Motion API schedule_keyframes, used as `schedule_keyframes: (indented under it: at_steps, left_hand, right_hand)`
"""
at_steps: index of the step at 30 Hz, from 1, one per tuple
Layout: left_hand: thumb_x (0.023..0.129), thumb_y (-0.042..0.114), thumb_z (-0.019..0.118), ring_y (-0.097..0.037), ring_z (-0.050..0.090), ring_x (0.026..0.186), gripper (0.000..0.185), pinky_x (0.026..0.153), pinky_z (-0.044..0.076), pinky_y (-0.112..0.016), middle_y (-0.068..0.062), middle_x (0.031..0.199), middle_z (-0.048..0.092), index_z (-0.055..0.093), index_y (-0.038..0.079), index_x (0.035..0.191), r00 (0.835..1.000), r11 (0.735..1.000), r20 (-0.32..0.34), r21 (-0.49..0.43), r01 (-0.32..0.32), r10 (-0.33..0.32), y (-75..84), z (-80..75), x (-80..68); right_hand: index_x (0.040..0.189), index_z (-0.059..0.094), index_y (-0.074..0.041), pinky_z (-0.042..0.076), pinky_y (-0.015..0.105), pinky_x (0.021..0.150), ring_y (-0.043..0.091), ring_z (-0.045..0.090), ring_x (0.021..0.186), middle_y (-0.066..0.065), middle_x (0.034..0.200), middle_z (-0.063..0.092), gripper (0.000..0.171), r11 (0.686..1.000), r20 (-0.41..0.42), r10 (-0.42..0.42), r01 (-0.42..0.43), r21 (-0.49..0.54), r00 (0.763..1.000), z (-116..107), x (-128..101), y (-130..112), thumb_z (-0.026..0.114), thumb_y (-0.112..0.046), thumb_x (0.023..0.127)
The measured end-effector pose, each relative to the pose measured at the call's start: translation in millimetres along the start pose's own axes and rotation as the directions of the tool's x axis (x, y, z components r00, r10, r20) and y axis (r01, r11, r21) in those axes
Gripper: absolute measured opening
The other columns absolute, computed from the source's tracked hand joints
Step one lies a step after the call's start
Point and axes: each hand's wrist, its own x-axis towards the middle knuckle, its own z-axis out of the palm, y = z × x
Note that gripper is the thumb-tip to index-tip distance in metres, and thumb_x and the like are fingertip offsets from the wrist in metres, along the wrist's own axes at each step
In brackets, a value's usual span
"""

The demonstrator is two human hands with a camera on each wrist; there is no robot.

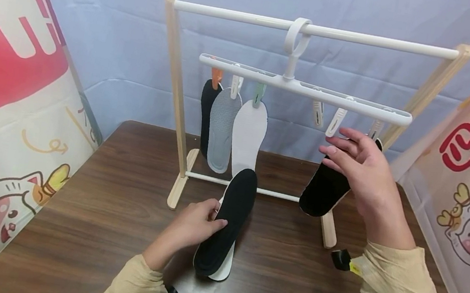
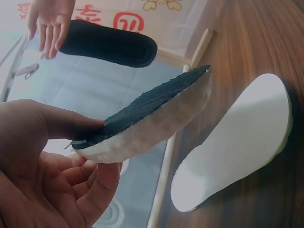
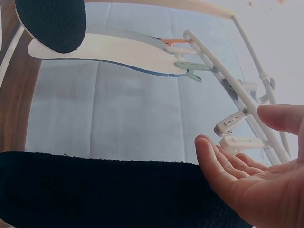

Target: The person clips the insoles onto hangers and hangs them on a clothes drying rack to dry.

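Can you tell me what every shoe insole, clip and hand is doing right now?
left hand: pinching the black insole, lifted off the table.
white insole: lying flat on the table.
right hand: fingers straight, at the hanging black insole.
hanging black insole: dangling from the hanger's right end.
Three insoles: clipped, hanging at left.
Two white clips: holding nothing.
hanger: hooked on the rack bar.

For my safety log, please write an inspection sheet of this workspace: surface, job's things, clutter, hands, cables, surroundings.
Surface: dark wood-grain table.
Job's things: black insole in left hand; white insole lying beneath it; another black insole hanging from the clip hanger by the right hand; three insoles clipped at the left end.
Clutter: nothing seen.
Hands: left pinches its insole; right open, fingers near an empty white clip.
Cables: nothing seen.
Surroundings: wooden rack, blue backdrop, cartoon banners.
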Motion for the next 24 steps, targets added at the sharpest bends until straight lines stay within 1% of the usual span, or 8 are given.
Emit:
schedule_keyframes:
  at_steps: [4,7,9,11,14,16,19,24]
  left_hand:
    - [0.093,0.024,0.071,-0.013,0.043,0.058,0.029,0.056,0.033,-0.028,0.005,0.063,0.039,0.047,0.014,0.081,1.000,1.000,0.004,-0.005,-0.001,0.001,2.1,-0.3,-0.2]
    - [0.093,0.025,0.071,-0.013,0.043,0.058,0.029,0.056,0.033,-0.028,0.005,0.063,0.039,0.047,0.014,0.081,1.000,1.000,0.005,-0.001,-0.002,0.002,3.7,-0.4,-0.6]
    - [0.093,0.025,0.071,-0.013,0.042,0.058,0.029,0.055,0.033,-0.028,0.005,0.063,0.039,0.047,0.014,0.081,1.000,1.000,0.006,0.000,-0.002,0.002,4.5,-0.3,-0.7]
    - [0.093,0.025,0.071,-0.013,0.042,0.057,0.029,0.055,0.033,-0.028,0.005,0.062,0.039,0.047,0.014,0.080,1.000,1.000,0.008,0.001,-0.003,0.003,5.2,-0.1,-1.0]
    - [0.093,0.025,0.071,-0.012,0.041,0.057,0.029,0.055,0.032,-0.028,0.006,0.062,0.038,0.047,0.013,0.080,1.000,1.000,0.012,-0.004,-0.006,0.006,6.2,0.3,-1.2]
    - [0.093,0.024,0.071,-0.012,0.041,0.057,0.029,0.055,0.032,-0.027,0.006,0.062,0.038,0.047,0.013,0.080,1.000,1.000,0.013,-0.007,-0.012,0.012,7.0,0.4,-1.5]
    - [0.093,0.024,0.071,-0.012,0.041,0.056,0.029,0.055,0.032,-0.027,0.006,0.062,0.038,0.048,0.013,0.080,1.000,1.000,0.017,-0.013,-0.019,0.019,7.8,0.7,-1.9]
    - [0.093,0.024,0.071,-0.011,0.041,0.056,0.029,0.054,0.032,-0.027,0.007,0.061,0.038,0.048,0.014,0.080,1.000,1.000,0.020,-0.015,-0.022,0.022,8.8,1.3,-2.0]
  right_hand:
    - [0.151,0.028,0.008,0.054,0.021,0.089,0.008,0.070,0.103,0.002,0.121,0.062,0.065,1.000,-0.011,0.005,-0.005,-0.015,1.000,0.4,1.6,-1.7,0.064,-0.006,0.099]
    - [0.152,0.027,0.007,0.053,0.019,0.090,0.007,0.070,0.103,0.001,0.120,0.061,0.067,0.999,-0.024,0.016,-0.017,-0.045,1.000,0.4,3.1,-2.8,0.064,-0.009,0.099]
    - [0.153,0.027,0.007,0.053,0.018,0.090,0.006,0.070,0.102,0.003,0.121,0.060,0.068,0.997,-0.034,0.026,-0.028,-0.067,0.999,0.1,4.3,-3.4,0.064,-0.010,0.099]
    - [0.153,0.026,0.006,0.052,0.017,0.090,0.005,0.070,0.102,0.011,0.127,0.057,0.069,0.995,-0.045,0.036,-0.040,-0.090,0.998,-0.1,5.5,-3.9,0.064,-0.011,0.099]
    - [0.155,0.024,0.005,0.051,0.016,0.091,0.003,0.069,0.100,0.025,0.139,0.048,0.071,0.990,-0.056,0.052,-0.059,-0.127,0.997,-0.7,7.6,-5.0,0.064,-0.014,0.099]
    - [0.156,0.023,0.003,0.050,0.015,0.091,0.002,0.069,0.099,0.031,0.145,0.042,0.072,0.987,-0.062,0.060,-0.069,-0.142,0.996,-1.1,9.1,-5.7,0.065,-0.015,0.099]
    - [0.156,0.022,0.003,0.050,0.015,0.092,0.002,0.069,0.098,0.032,0.145,0.041,0.074,0.988,-0.068,0.065,-0.074,-0.135,0.996,-1.5,11.9,-5.9,0.065,-0.016,0.099]
    - [0.157,0.019,0.004,0.050,0.016,0.093,0.004,0.069,0.100,0.032,0.146,0.040,0.076,0.995,-0.069,0.065,-0.069,-0.065,0.995,-2.2,17.0,-5.1,0.065,-0.013,0.099]
